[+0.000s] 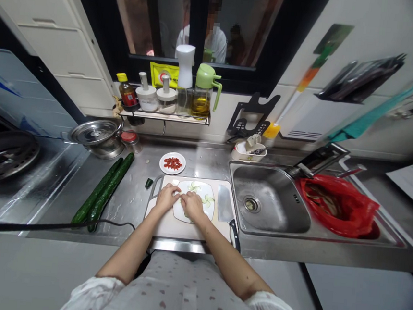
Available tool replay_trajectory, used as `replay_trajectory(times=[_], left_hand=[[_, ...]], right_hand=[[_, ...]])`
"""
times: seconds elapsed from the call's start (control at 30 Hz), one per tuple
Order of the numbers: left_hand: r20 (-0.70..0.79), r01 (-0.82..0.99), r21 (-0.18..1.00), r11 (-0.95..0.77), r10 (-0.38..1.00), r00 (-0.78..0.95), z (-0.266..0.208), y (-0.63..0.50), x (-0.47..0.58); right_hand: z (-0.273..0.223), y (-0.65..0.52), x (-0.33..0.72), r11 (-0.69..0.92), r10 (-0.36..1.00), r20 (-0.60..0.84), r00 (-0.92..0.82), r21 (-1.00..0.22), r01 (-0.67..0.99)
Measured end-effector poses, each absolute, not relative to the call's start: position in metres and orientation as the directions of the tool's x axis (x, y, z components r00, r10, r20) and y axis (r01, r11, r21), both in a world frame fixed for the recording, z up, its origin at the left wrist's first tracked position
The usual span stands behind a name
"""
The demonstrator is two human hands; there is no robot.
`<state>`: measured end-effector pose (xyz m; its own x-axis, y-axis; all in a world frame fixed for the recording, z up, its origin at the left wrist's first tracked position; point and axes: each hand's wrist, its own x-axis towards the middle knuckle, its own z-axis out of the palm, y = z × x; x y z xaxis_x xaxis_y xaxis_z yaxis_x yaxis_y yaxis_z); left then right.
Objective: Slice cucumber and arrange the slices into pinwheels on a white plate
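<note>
A white plate rests on a pale cutting board. Thin, green-edged cucumber slices lie fanned in small curved groups on its top and right side. Over the plate's left part, my left hand and my right hand meet with bent fingers, pinching at a pale green cucumber slice between their fingertips. My fingers partly cover it. A cleaver with a black handle lies along the board's right side. Left of the board sits a small dark green cucumber end.
Behind the board is a small plate of red pieces. Two whole cucumbers and a lidded steel pot stand to the left. A sink with a red bag is on the right. Bottles fill a wall shelf.
</note>
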<state>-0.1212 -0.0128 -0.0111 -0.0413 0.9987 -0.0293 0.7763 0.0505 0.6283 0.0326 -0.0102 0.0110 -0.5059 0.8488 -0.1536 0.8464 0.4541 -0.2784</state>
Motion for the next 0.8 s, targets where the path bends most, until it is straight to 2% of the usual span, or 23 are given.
replay_trajectory(times=[0.47, 0.6, 0.7, 0.8], left_hand=[[-0.031, 0.752, 0.652, 0.102, 0.994, -0.108, -0.011, -0.016, -0.117], [-0.002, 0.706, 0.702, 0.094, 0.991, -0.13, -0.015, -0.015, -0.118], [0.032, 0.655, 0.742, 0.141, 0.969, -0.245, -0.017, -0.014, -0.124], [0.022, 0.649, 0.714, 0.262, 0.919, -0.394, -0.019, -0.015, -0.135]], right_hand=[[0.012, -0.008, 0.032, 0.457, 0.846, -0.162, -0.508, -0.272, 0.847], [0.014, -0.009, 0.034, 0.449, 0.853, -0.141, -0.503, -0.296, 0.843], [0.017, -0.009, 0.041, 0.408, 0.883, -0.089, -0.461, -0.34, 0.848], [0.02, -0.01, 0.052, 0.346, 0.919, -0.027, -0.394, -0.426, 0.836]])
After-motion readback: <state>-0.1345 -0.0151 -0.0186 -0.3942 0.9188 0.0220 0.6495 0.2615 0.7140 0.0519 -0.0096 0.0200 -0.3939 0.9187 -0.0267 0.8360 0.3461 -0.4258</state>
